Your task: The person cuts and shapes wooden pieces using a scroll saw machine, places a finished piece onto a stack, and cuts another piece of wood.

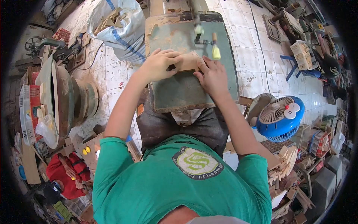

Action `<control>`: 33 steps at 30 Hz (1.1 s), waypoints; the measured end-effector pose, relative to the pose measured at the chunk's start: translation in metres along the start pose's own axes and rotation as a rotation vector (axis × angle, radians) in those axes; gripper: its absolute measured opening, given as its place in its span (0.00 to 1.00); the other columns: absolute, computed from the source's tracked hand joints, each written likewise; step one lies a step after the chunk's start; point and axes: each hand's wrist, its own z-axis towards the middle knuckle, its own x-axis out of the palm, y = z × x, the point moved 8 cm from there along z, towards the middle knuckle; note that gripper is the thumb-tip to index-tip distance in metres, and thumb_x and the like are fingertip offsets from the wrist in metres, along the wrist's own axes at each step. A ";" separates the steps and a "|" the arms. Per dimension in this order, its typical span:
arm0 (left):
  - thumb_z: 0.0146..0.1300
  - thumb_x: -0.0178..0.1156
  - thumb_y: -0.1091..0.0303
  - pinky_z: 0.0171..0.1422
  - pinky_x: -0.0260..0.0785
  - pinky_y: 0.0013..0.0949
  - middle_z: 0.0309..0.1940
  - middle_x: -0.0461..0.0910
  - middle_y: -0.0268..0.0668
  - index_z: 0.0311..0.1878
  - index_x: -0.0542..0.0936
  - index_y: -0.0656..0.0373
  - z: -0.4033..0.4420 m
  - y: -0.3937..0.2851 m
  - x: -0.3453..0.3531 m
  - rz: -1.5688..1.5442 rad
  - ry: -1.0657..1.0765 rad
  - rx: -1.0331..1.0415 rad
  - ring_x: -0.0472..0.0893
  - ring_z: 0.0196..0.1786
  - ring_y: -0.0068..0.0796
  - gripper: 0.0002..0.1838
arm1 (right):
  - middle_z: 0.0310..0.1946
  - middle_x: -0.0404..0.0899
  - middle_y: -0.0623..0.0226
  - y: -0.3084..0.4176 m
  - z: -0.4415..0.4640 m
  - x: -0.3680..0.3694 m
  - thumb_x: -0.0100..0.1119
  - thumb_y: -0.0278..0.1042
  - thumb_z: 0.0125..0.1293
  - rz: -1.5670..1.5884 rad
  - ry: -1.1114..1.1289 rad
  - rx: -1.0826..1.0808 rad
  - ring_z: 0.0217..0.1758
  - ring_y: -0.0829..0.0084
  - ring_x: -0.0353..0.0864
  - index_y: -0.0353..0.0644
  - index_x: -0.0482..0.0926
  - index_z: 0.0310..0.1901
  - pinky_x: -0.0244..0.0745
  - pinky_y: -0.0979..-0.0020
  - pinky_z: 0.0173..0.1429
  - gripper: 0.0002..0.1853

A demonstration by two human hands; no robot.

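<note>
A light-brown wooden piece [189, 62] lies flat on the worn green metal machine table [171, 93] in front of me. My left hand [162, 65] grips its left end, fingers spread over the top and the thumb tucked at the near side. On the right end, my right hand [212, 76] presses with thumb and fingers. Just beyond the piece hangs the machine's blurred upright guide [197, 28], with a side knob wrapped in yellow-green [216, 52]. Whether a blade touches the wood I cannot make out.
A white sack [126, 37] of wood offcuts stands at the far left of the table. To the right is a blue fan [282, 118]. A large round machine [61, 100] stands left. A person in red [69, 175] works at lower left. Cut wood pieces [285, 160] are stacked lower right.
</note>
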 end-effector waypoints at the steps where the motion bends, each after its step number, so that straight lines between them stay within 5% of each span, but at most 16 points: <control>1: 0.63 0.72 0.62 0.83 0.63 0.55 0.72 0.79 0.29 0.72 0.79 0.46 0.002 0.003 -0.002 -0.001 -0.001 0.003 0.75 0.77 0.37 0.32 | 0.66 0.84 0.60 0.002 -0.002 0.004 0.77 0.45 0.65 -0.003 -0.001 0.001 0.60 0.55 0.83 0.48 0.86 0.62 0.78 0.56 0.64 0.26; 6: 0.65 0.71 0.65 0.85 0.61 0.49 0.75 0.78 0.38 0.75 0.78 0.54 0.008 0.002 -0.010 0.012 0.082 0.044 0.73 0.79 0.44 0.34 | 0.64 0.85 0.53 0.007 -0.004 0.003 0.77 0.43 0.64 0.109 -0.112 0.060 0.61 0.49 0.85 0.44 0.86 0.60 0.81 0.54 0.66 0.24; 22: 0.66 0.71 0.64 0.86 0.61 0.51 0.77 0.76 0.39 0.77 0.77 0.51 0.012 0.010 -0.008 0.054 0.091 0.040 0.73 0.79 0.45 0.34 | 0.67 0.83 0.49 0.003 0.000 0.012 0.75 0.44 0.66 0.131 -0.100 0.113 0.65 0.47 0.85 0.44 0.85 0.62 0.80 0.53 0.69 0.24; 27: 0.67 0.71 0.64 0.85 0.61 0.51 0.77 0.76 0.39 0.77 0.77 0.51 0.013 0.010 -0.009 0.061 0.104 0.030 0.72 0.80 0.46 0.34 | 0.67 0.83 0.50 0.000 0.000 0.015 0.75 0.42 0.64 0.149 -0.127 0.114 0.66 0.47 0.84 0.45 0.87 0.52 0.81 0.52 0.68 0.18; 33: 0.67 0.71 0.64 0.86 0.62 0.51 0.79 0.74 0.39 0.79 0.76 0.50 0.015 0.012 -0.008 0.082 0.127 0.018 0.72 0.80 0.47 0.36 | 0.66 0.83 0.49 -0.002 0.001 0.013 0.75 0.41 0.64 0.166 -0.168 0.097 0.64 0.48 0.85 0.45 0.87 0.54 0.81 0.52 0.66 0.19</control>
